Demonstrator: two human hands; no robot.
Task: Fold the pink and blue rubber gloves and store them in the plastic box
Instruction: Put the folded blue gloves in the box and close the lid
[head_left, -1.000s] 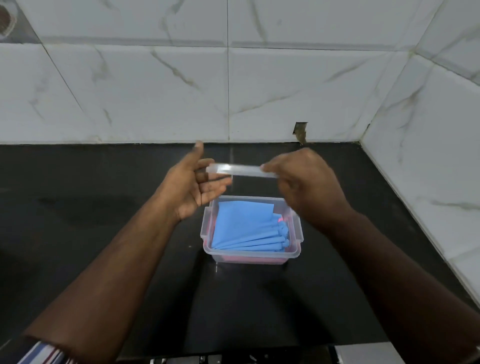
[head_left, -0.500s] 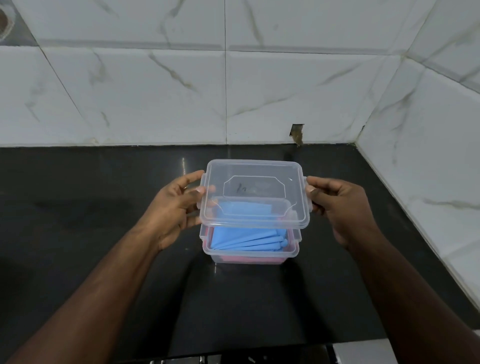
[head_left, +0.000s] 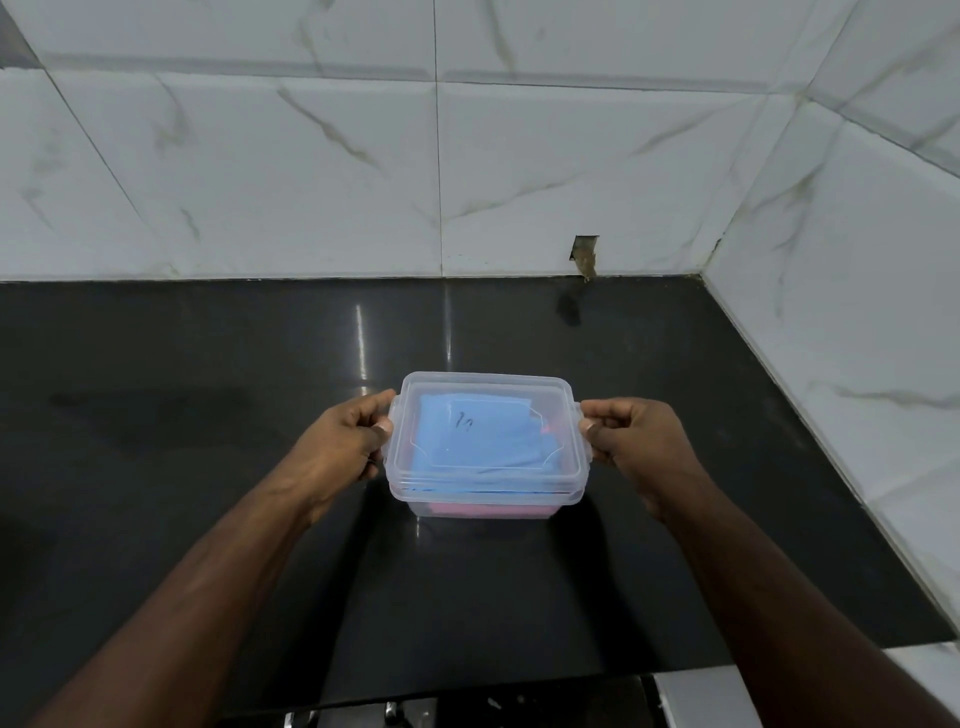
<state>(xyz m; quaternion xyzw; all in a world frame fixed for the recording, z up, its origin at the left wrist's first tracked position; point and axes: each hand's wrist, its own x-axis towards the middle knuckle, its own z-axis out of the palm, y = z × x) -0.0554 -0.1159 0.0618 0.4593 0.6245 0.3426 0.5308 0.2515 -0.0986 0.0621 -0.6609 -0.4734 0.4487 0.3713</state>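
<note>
Two forearms reach in from the near edge, one from each side, and meet at the box (head_left: 485, 488) in the middle of the black counter (head_left: 208, 467). Left hand (head_left: 345, 447) is curled around the left end of the lid (head_left: 483, 395), thumb on the clip there, fingers tucked underneath. Right hand (head_left: 631, 441) mirrors it on the right end, thumb on that clip, fingers wrapped below. Lid sits flat on top of the box, edges lined up all round. Through the clear plastic you can see the blue gloves (head_left: 467, 447) folded on top, and a band of pink gloves (head_left: 488, 510) showing at the bottom along the near wall. Box rests on the counter, well apart from the walls. Farther back the counter runs to white marbled tiles (head_left: 311, 182), with a small chipped gap (head_left: 584, 254) at the base of the far wall, and more tile comes down the right side.
</note>
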